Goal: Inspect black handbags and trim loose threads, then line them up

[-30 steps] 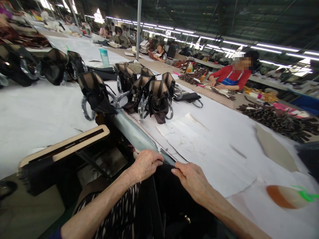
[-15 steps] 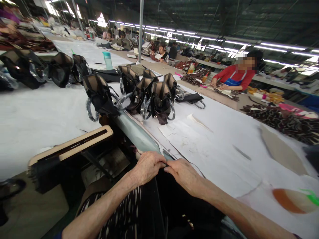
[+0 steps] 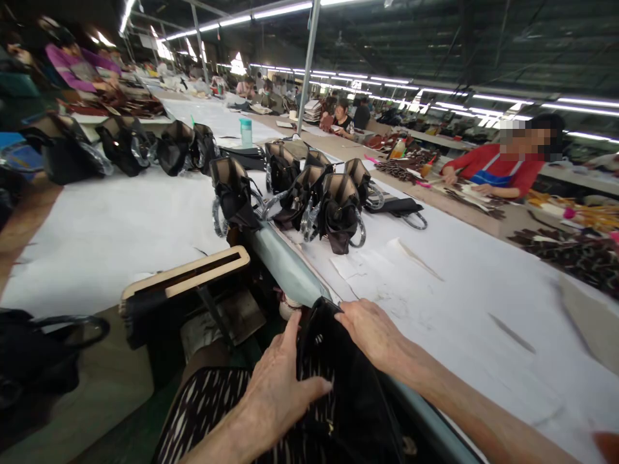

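Note:
A black bag (image 3: pixel 348 380) lies across my lap against the table's edge, its upper rim pointing away from me. My right hand (image 3: pixel 370 332) pinches that rim at its right side, fingers closed on the black material. On the bag's left side is my left hand (image 3: pixel 278 380), its thumb spread apart from its fingers and nothing gripped between them. Small metal fittings show on the bag's dark surface. Part of the bag is hidden behind my left hand.
Several black bags (image 3: pixel 338 206) with plastic-wrapped handles stand on the white-covered table (image 3: pixel 425 303). A wooden-topped frame (image 3: pixel 207 267) is at the left, with another black bag (image 3: pixel 33 354) beyond it. A person in red (image 3: pixel 503 167) works across the table.
My left hand has let go of the black material and moved down and left, its fingers now spread. The bag's rim has come up into view. The camera view has turned left.

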The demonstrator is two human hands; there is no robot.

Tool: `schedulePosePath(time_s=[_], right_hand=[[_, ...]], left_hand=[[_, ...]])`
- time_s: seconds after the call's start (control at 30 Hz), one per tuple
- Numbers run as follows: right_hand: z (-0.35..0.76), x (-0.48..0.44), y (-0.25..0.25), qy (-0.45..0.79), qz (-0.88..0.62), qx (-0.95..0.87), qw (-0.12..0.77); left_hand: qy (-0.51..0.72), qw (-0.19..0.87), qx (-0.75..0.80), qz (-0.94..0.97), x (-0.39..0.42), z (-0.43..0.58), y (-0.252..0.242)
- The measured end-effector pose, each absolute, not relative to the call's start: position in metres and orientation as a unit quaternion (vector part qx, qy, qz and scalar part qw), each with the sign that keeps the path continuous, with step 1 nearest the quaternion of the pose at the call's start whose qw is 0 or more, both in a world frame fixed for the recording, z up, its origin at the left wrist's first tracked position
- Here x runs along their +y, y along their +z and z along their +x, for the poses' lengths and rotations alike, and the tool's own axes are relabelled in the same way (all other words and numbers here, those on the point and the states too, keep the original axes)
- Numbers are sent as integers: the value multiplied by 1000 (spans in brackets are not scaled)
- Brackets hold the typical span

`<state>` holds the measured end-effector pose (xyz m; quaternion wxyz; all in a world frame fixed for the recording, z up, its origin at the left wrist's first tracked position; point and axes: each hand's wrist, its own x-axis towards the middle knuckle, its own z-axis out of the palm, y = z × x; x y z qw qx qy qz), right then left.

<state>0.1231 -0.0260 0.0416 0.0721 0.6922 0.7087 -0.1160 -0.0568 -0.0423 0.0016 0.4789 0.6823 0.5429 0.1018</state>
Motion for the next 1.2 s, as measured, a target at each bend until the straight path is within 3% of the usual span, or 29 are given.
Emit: schedulePosePath(time_s=[0.2, 0.33, 0.53, 0.6, 0.8, 1.2], right_hand=[[118, -24, 45, -116, 665, 734, 74], [130, -27, 54, -133, 659, 737, 61], [150, -42, 58, -236, 651, 721, 31], [154, -52, 56, -252, 653, 713, 34], [154, -75, 58, -244, 679, 692, 33], [151, -78, 73, -250, 680, 686, 63]], left_hand=[[116, 397, 511, 754, -8, -76, -22], [106, 465, 379, 793, 35, -94, -6], [-39, 597, 280, 751, 61, -94, 10], [-51, 565, 287, 772, 51, -88, 7], [34, 340, 310, 887, 5, -51, 4], [57, 319, 277, 904, 0, -11, 1]])
